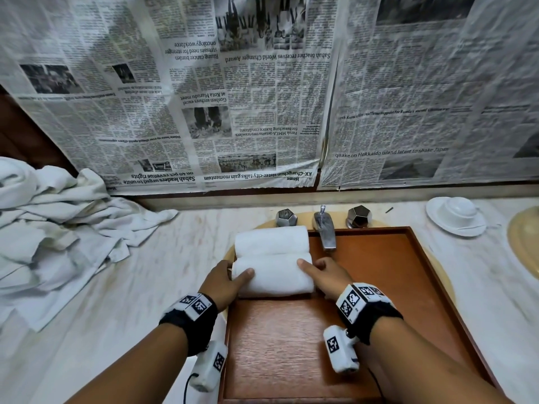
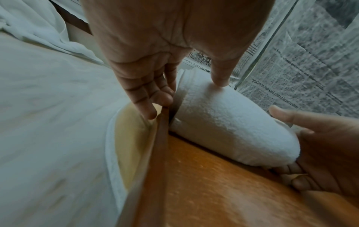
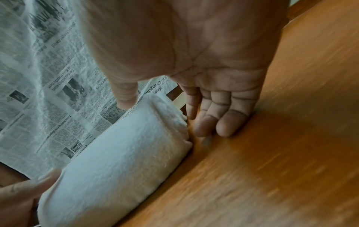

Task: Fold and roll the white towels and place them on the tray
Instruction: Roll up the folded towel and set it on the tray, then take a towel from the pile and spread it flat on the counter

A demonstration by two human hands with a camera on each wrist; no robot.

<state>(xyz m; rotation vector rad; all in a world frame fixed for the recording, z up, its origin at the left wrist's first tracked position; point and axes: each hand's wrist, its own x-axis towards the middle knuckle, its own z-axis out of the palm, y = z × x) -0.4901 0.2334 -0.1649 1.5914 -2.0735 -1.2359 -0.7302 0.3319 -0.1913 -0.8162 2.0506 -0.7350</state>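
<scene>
Head view: I'm setting the second rolled towel (image 1: 272, 275) on the wooden tray (image 1: 408, 287) against the first roll (image 1: 271, 240); left hand (image 1: 226, 282) and right hand (image 1: 326, 277) bracket its ends, thumbs resting on top, fingers relaxed. Next I'd let go and fetch from the towel pile (image 1: 58, 228).
</scene>
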